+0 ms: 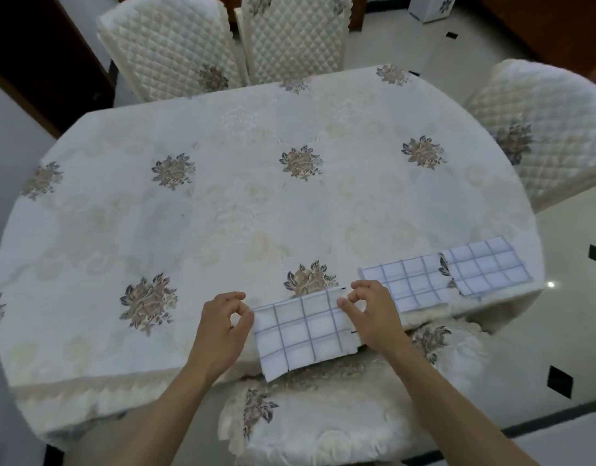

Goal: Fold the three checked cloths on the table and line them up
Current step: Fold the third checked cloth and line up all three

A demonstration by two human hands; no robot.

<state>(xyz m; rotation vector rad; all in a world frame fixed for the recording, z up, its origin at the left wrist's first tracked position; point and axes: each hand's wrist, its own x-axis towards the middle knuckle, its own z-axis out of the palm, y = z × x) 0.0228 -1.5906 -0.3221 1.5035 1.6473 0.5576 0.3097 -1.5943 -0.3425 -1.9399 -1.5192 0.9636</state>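
Cloth (306,334) lies left-right at counter's (222,213) near edge.
Fingers (346,303) of left hand (222,322), right hand (365,312) pinch its far corners; folded pair (407,287) rightward.

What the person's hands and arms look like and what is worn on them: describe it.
The left hand and the right hand are bare, with no gloves. The left forearm and the right forearm are bare as far as the frame shows. No sleeves, watch, bracelet or rings are visible.
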